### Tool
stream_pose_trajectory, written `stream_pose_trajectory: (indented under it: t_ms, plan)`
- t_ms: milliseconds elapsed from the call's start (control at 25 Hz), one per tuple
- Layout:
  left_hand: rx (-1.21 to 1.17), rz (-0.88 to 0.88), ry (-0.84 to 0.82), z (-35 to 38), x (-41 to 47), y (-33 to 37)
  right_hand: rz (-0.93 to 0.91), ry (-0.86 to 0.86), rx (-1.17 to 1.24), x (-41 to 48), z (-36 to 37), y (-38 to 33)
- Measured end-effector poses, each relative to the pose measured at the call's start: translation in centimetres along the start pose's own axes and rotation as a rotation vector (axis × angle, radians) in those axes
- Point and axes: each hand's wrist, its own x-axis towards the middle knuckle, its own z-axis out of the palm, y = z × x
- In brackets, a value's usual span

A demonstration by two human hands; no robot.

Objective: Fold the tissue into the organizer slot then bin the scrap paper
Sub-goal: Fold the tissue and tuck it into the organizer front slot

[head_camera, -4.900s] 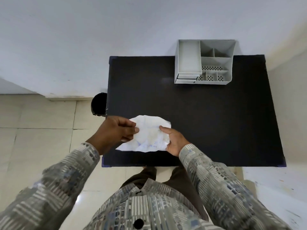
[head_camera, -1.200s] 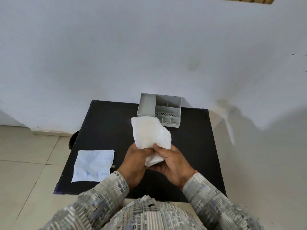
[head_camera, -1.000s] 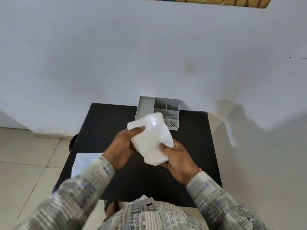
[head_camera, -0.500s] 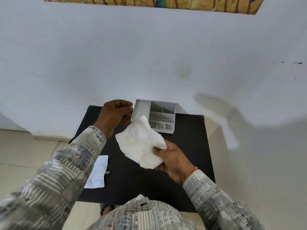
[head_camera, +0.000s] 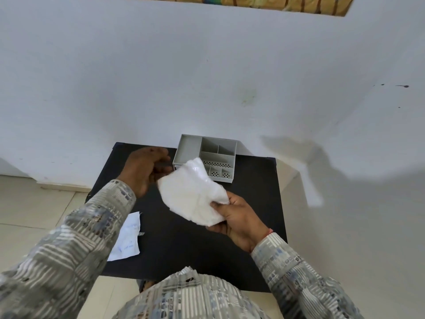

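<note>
My right hand [head_camera: 238, 219] pinches the lower right corner of a white tissue [head_camera: 192, 194], which hangs spread in the air above the black table [head_camera: 184, 245]. My left hand [head_camera: 143, 168] hovers just left of the tissue with fingers curled and apart, holding nothing. The grey organizer [head_camera: 207, 155] stands at the table's far edge against the wall, its long left slot and smaller compartments showing nothing inside; the tissue hides its front left corner. The crumpled scrap paper [head_camera: 127, 238] lies flat on the table's near left part, partly under my left sleeve.
A white wall rises right behind the table. Tiled floor lies to the left and near side. A picture frame's lower edge [head_camera: 276, 3] shows at the top. The bin is out of sight behind my left arm.
My left hand let go of the tissue and went toward the organizer, then drew back beside the tissue. My right hand alone holds the tissue, lifted slightly toward the organizer.
</note>
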Motion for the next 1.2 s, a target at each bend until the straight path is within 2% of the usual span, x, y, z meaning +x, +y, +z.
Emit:
stream_pose_trajectory:
  t_ms: [80, 200, 240, 280, 360, 400, 440, 560, 600, 640, 760, 960, 1000, 1040, 1160, 1200]
  plan:
    - [-0.188, -0.126, -0.029, 1.0, -1.3, -1.1, 0.015, 0.065, 0.127, 0.4, 0.3, -0.3]
    - [-0.144, -0.276, -0.275, 3.2, -5.1, -3.1, -0.042, 0.132, 0.257, 1.2, 0.9, -0.1]
    - [-0.114, -0.264, -0.313, 4.1, -6.1, -3.7, -0.095, 0.172, 0.195, 1.5, 1.4, 0.2]
    - [-0.066, -0.219, -0.293, 4.8, -6.6, -4.4, -0.18, 0.234, 0.027, 1.8, 1.7, 0.7]
    - [0.048, -0.117, -0.161, 5.6, -6.5, -5.5, -0.358, 0.324, -0.436, 2.4, 1.7, 1.7]
    - [0.097, -0.086, -0.12, 5.5, -6.3, -5.6, -0.381, 0.317, -0.538, 2.5, 1.8, 2.0]
    - [0.123, -0.066, -0.126, 5.2, -6.0, -5.6, -0.378, 0.286, -0.536, 2.5, 1.7, 2.1]
    - [0.249, -0.097, -0.295, 3.6, -5.4, -5.1, -0.157, 0.107, 0.121, 2.6, 1.5, 1.3]
    - [0.34, -0.107, -0.348, 3.2, -5.3, -5.1, -0.11, 0.097, 0.206, 2.9, 1.4, 1.1]
    - [0.432, -0.099, -0.384, 2.9, -5.2, -5.1, -0.103, 0.146, 0.113, 3.6, 1.3, 1.1]
    - [0.579, -0.088, -0.397, 2.4, -4.5, -5.6, -0.166, 0.322, -0.393, 5.2, 1.6, 1.2]
    - [0.741, -0.004, -0.364, 2.2, -3.6, -5.4, -0.394, 0.39, -0.763, 6.5, 4.3, 1.0]
    - [0.729, 0.016, -0.336, 2.0, -3.4, -5.4, -0.39, 0.388, -0.733, 6.8, 4.8, 1.0]
    - [0.684, 0.014, -0.304, 1.4, -3.0, -5.4, -0.338, 0.357, -0.578, 7.2, 5.1, 0.8]
    - [0.374, -0.09, -0.283, -1.2, -1.3, -5.3, -0.157, 0.109, 0.129, 7.8, 4.8, 0.2]
    - [0.235, -0.127, -0.31, -2.2, -0.7, -5.3, -0.12, 0.028, 0.244, 7.8, 4.7, 0.0]
